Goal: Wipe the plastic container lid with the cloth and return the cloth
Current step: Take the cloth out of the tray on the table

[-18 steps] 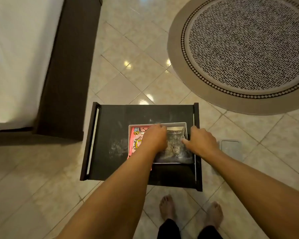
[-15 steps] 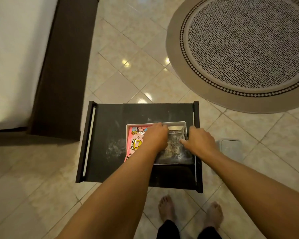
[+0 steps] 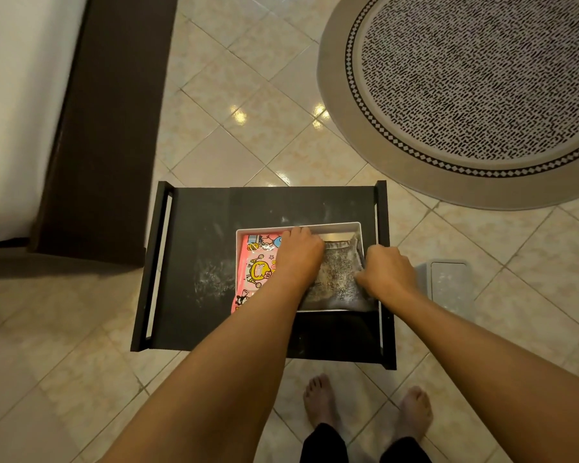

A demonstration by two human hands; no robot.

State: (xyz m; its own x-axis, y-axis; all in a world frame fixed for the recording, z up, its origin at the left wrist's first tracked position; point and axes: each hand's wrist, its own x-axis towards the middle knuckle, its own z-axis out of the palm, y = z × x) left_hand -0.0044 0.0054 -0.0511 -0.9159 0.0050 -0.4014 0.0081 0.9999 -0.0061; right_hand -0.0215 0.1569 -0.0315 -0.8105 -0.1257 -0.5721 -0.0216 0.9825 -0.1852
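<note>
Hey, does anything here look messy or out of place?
Yes. The black table has whitish dusty smears left of the white tray, and a grey lid lies on the floor beside the table.

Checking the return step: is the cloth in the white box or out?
In. The grey cloth lies inside the white box, beside a pink packet, with both hands on it.

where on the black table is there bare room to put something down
Bare, dusty black table top lies left of the white tray, up to the left rail, plus a strip behind it. The right side is crowded: tray, cloth, left hand and right hand.
</note>
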